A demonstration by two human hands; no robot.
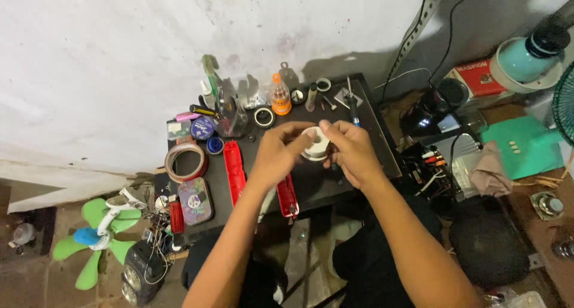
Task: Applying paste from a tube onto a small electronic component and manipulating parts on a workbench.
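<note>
Sweeping from the left edge, I see a small green fan [98, 239] lying on the floor beside a tangle of wires, then the dark worktable [382, 143] begins with a wide ring of brownish tape [186, 162] and, just below it, a flat oval tin [195, 200] with a colourful printed lid. Next along lie a blue round spool [202, 127] and a long red case [234, 170] running front to back, its long axis pointing away from me. At the back edge an orange-capped bottle [280, 98] stands upright, a label wrapped round its body (too small to make out, and I leave the print alone). Then the middle: my left hand [276, 154] and right hand [353, 152] meet over the table's centre, and between their fingertips sits a small white round part [315, 145], roughly disc-shaped, with no clear long axis, its flat face turned up toward the camera. Both hands grip it, left fingers curled onto its left rim, right fingers pinching its right side, so neither hand is nearer; it lies straight ahead of both thumbs, held above the tabletop, not resting on it. Right of the table comes clutter: a red rectangular box [478, 76] against the wall, a teal flat panel [526, 146] with small pale pieces on it, and a pale teal jug [526, 57] with a dark cap at the far corner.
</note>
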